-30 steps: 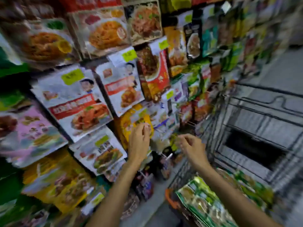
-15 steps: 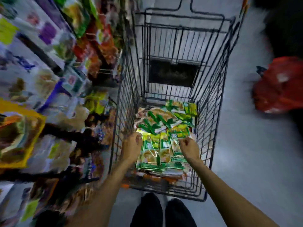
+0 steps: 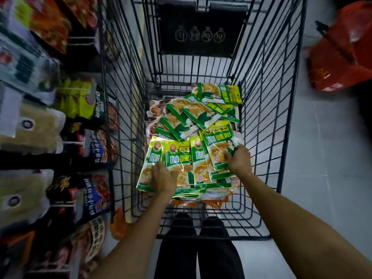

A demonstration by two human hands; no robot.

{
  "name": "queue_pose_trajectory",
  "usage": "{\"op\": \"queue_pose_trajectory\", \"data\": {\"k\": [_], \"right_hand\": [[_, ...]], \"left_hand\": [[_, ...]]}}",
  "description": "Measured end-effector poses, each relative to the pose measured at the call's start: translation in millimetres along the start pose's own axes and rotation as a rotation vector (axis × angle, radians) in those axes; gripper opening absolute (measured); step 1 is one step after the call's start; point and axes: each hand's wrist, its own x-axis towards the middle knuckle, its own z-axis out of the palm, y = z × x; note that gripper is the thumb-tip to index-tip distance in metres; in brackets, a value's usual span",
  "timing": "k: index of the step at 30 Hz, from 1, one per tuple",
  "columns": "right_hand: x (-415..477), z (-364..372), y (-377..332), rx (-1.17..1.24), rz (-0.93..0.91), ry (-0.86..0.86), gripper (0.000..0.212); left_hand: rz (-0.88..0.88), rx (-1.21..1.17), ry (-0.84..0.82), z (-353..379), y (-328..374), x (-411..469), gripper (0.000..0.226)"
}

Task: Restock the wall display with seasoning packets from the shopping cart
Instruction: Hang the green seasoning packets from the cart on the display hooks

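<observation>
Nearest us, our left hand (image 3: 164, 178) curls over the green seasoning packets (image 3: 198, 158) at the near left corner of the shopping cart (image 3: 124, 109); whether it truly grips one we cannot tell. Just beyond, our right hand (image 3: 239, 160) pinches a tilted packet by the cart's right wall. More packets lie heaped toward the far end. The wall display (image 3: 80, 109) hangs to the left, and a red basket (image 3: 342, 55) sits far right.

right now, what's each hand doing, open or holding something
Left hand: closed, fingers curled on the leftmost green packet.
Right hand: closed, gripping the tilted green packet.
</observation>
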Motion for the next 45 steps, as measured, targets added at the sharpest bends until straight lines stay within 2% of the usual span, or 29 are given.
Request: {"op": "queue_pose_trajectory", "data": {"k": [8, 16, 19, 21, 24, 27, 29, 32, 34, 36, 38, 40, 42, 43, 45], "right_hand": [[7, 4, -5, -0.085, 0.040, 0.083, 0.056], [2, 7, -4, -0.085, 0.073, 0.110, 0.071], [4, 4, -6, -0.043, 0.117, 0.097, 0.076], [8, 0, -8, 0.012, 0.158, 0.044, 0.070], [11, -7, -11, 0.199, 0.221, -0.075, 0.056], [12, -14, -12, 0.409, 0.301, -0.151, 0.060], [10, -19, -14, 0.558, 0.362, -0.231, 0.061], [4, -24, -16, 0.626, 0.362, -0.316, 0.042], [-3, -27, -17, 0.604, 0.313, -0.299, 0.028], [-11, -36, -20, 0.597, 0.262, -0.261, 0.024], [-20, -49, -25, 0.636, 0.234, -0.271, 0.028], [-31, -66, -35, 0.707, 0.187, -0.309, 0.024], [-42, -86, -50, 0.756, 0.118, -0.354, 0.019], [-48, -96, -58, 0.774, 0.083, -0.373, 0.022], [-59, -118, -78, 0.764, -0.009, -0.392, 0.025]], "left_hand": [[-0.086, 0.012, 0.123, 15, 13, 4, 0.056], [-0.111, 0.152, 0.243, 23, 22, -4, 0.046], [-0.115, 0.028, 0.212, 24, 28, -1, 0.046], [-0.169, -0.097, 0.169, 22, 31, 4, 0.048], [-0.299, -0.311, 0.075, 18, 31, 9, 0.062], [-0.413, -0.464, -0.012, 18, 29, 8, 0.079], [-0.432, -0.483, -0.024, 20, 27, 6, 0.084], [-0.393, -0.434, -0.020, 22, 26, -2, 0.078], [-0.347, -0.437, -0.020, 18, 24, -7, 0.071], [-0.297, -0.449, -0.010, 8, 22, -13, 0.071], [-0.260, -0.464, 0.017, -9, 22, -18, 0.071], [-0.204, -0.508, 0.066, -35, 25, -24, 0.054], [-0.110, -0.579, 0.133, -66, 33, -34, 0.025], [-0.059, -0.608, 0.173, -83, 38, -41, 0.018], [0.053, -0.662, 0.241, -118, 47, -57, 0.017]]}}
